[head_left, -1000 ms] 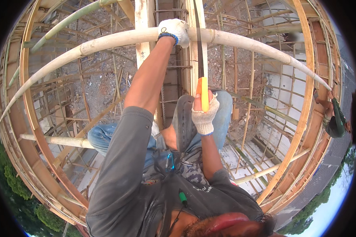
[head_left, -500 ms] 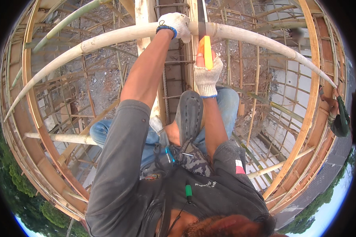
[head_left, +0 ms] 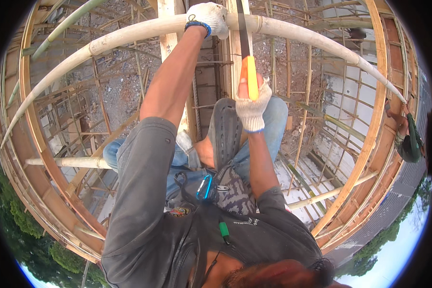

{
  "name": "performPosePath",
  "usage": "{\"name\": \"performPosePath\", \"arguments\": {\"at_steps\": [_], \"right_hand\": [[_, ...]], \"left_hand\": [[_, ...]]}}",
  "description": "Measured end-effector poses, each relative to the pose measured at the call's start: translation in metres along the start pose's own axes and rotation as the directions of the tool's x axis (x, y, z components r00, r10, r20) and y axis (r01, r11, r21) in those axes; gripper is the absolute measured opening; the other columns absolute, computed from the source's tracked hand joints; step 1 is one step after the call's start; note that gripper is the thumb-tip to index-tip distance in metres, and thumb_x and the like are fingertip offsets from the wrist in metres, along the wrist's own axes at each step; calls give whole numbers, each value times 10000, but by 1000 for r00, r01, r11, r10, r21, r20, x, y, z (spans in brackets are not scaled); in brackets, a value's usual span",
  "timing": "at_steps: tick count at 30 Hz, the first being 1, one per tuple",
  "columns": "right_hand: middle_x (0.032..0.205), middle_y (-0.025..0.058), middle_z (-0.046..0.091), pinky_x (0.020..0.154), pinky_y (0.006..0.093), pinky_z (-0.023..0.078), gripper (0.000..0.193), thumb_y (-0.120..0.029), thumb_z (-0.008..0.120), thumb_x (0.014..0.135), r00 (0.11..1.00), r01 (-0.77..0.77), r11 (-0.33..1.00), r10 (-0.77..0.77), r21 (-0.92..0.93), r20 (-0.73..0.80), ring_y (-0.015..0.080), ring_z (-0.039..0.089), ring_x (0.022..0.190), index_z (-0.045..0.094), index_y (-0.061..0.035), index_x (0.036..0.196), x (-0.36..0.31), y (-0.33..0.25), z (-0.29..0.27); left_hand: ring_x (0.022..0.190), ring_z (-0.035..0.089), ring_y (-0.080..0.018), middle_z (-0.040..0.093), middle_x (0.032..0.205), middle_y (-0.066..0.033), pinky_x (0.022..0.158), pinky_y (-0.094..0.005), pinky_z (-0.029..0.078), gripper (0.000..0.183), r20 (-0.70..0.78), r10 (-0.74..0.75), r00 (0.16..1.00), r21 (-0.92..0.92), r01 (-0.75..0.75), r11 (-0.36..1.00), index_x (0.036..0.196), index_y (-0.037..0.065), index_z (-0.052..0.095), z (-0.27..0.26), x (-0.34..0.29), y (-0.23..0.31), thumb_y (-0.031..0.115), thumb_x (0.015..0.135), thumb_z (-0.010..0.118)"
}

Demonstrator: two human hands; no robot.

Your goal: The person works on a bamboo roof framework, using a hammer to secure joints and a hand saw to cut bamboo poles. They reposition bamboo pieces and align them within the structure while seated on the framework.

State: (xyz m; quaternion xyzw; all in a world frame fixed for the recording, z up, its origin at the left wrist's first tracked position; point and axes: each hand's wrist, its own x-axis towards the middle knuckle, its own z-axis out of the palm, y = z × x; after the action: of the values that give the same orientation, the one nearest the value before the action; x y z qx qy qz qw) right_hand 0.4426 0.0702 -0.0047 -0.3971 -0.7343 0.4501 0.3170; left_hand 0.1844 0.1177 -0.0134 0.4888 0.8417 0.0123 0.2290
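A long pale bamboo pole [head_left: 129, 36] runs crosswise in front of me, over the timber boards. My left hand [head_left: 210, 19], in a white knitted glove with a blue cuff, is closed around the pole near its middle. Just to its right, a handsaw [head_left: 250, 79] with an orange-yellow handle has its dark blade lying across the pole. My right hand [head_left: 253, 105], gloved with bare fingertips showing, grips the saw's handle on the near side of the pole. Whether the blade has cut into the bamboo, I cannot tell.
Beneath the pole are timber boards [head_left: 235, 62] and steel bars [head_left: 197, 108]. My grey clog [head_left: 224, 132] rests close to my right wrist. Bamboo and wood scaffolding surrounds a rubble floor far below. Another person [head_left: 408, 139] is at the far right edge.
My right hand has pulled the saw back toward me, so its handle sits farther from the pole. My left hand keeps its hold. The whole view has shifted slightly.
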Motion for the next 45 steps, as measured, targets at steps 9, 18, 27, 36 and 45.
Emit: {"name": "performPosePath", "arguments": {"at_steps": [9,18,27,36,45], "right_hand": [[672,128,639,628,361,527,172,-129,625,919,999,28,999,-30,-29,-46,208,633,615,704,16,966,-27,-3,-6],[704,128,661,639,371,530,147,-105,616,904,983,142,990,-140,11,-120,186,647,645,679,27,914,-17,31,5],[730,137,697,644,347,542,133,-91,638,916,997,74,997,-74,15,-28,209,660,635,713,15,946,18,13,5],[694,146,671,629,333,537,166,-58,609,895,990,108,994,-106,15,-94,181,649,612,714,14,1002,-25,28,-5],[689,111,663,605,360,514,124,-87,629,911,996,88,996,-88,-4,-24,205,634,607,696,15,934,34,4,12]], "left_hand": [[980,754,-313,784,1062,-113,863,-440,614,532,-38,-9,999,9,9,1000,1154,201,765,1,-4,-2,309,633,788],[932,760,-283,787,992,-93,827,-417,615,504,-77,-7,997,100,15,995,1122,192,777,7,5,3,317,634,781],[941,773,-313,795,986,-119,825,-423,618,411,-123,-3,992,55,10,998,1024,201,798,-12,11,-3,303,626,795],[981,759,-276,787,1067,-81,850,-437,615,502,-25,7,1000,64,-5,998,1128,218,771,-4,-3,10,313,636,804],[995,770,-306,796,1021,-142,862,-430,614,436,-74,9,997,-34,-12,999,984,164,811,-22,-4,-4,317,579,860]]}}
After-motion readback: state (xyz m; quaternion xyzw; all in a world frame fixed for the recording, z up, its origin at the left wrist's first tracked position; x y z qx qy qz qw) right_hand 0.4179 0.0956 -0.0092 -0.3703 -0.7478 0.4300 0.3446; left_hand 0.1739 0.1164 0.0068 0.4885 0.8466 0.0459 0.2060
